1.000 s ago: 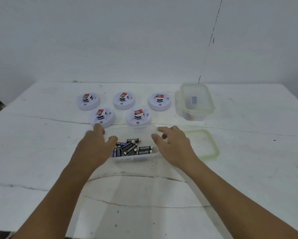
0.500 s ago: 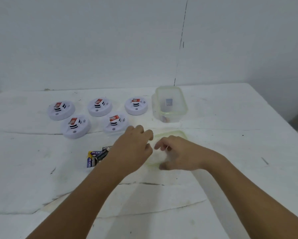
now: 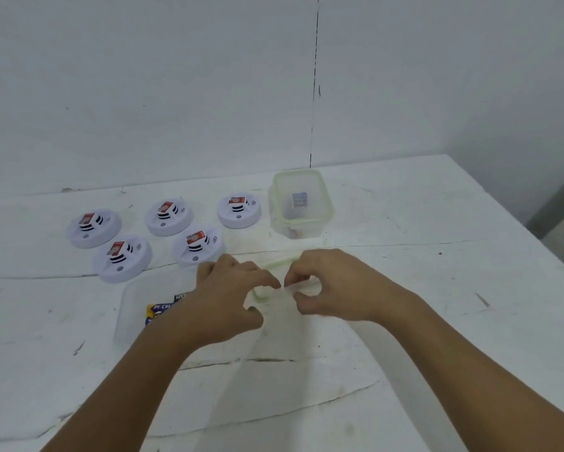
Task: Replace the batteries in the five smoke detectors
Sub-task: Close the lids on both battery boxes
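**Both hands at the green-rimmed lid, detectors lined up behind**

I see my left hand and right hand meeting over a clear lid with a green rim that lies flat on the white surface. The fingers of both hands are curled in toward the lid's near-left corner; the right hand's fingertips appear to pinch its edge, while the left hand's fingers sit right at the rim, and I cannot tell whether they actually grip it.

The five smoke detectors sit on the surface beyond my left hand, in two rows: three at the back and two nearer, all white discs with a red-labelled block on top. The nearest one lies just beyond my left knuckles, not touched.

To the left of my left wrist is a shallow clear tray holding batteries, partly hidden by my forearm. Behind the lid, to the right of the detectors, stands a clear container with a green rim, open on top, with a small grey block inside and something small at its bottom that I cannot make out.
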`<move>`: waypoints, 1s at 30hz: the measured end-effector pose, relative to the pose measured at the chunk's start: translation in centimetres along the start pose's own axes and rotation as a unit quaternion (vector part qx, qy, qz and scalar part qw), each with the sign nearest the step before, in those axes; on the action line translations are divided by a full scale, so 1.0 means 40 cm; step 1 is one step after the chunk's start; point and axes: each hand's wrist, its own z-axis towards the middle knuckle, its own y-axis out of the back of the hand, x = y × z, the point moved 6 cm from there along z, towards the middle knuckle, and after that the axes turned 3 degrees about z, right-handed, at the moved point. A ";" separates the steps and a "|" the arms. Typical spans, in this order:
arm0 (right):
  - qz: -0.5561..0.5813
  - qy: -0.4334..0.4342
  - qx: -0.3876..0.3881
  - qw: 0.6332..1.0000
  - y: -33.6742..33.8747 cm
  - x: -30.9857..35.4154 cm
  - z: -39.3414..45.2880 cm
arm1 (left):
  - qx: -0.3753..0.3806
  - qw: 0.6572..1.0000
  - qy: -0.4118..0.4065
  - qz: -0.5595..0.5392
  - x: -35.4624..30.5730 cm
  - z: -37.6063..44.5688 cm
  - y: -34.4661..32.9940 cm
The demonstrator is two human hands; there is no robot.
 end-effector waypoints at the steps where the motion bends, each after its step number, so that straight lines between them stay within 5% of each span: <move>1: 0.004 0.007 -0.020 1.000 0.016 0.008 0.001 | -0.014 1.000 0.002 -0.021 0.005 0.001 0.006; 6: 0.033 0.043 -0.124 0.991 0.067 0.025 0.014 | -0.140 0.966 -0.005 -0.215 0.008 0.003 0.040; 9: 0.021 0.053 -0.258 0.964 0.098 0.014 0.010 | -0.175 0.935 0.016 -0.308 0.014 -0.001 0.059; 13: 0.105 -0.044 -0.392 0.913 0.118 -0.023 -0.015 | -0.198 0.862 0.038 -0.464 0.039 -0.004 0.089; 19: 0.454 -0.156 -0.218 0.850 0.004 -0.032 0.044 | -0.188 0.790 0.126 -0.570 0.137 -0.051 0.099; 25: 0.481 -0.176 -0.144 0.847 -0.102 0.045 0.122 | -0.298 0.754 0.257 -0.525 0.275 -0.162 0.101; 30: 0.425 -0.153 -0.123 0.884 -0.165 0.083 0.155 | -0.297 0.795 0.282 -0.448 0.350 -0.266 0.075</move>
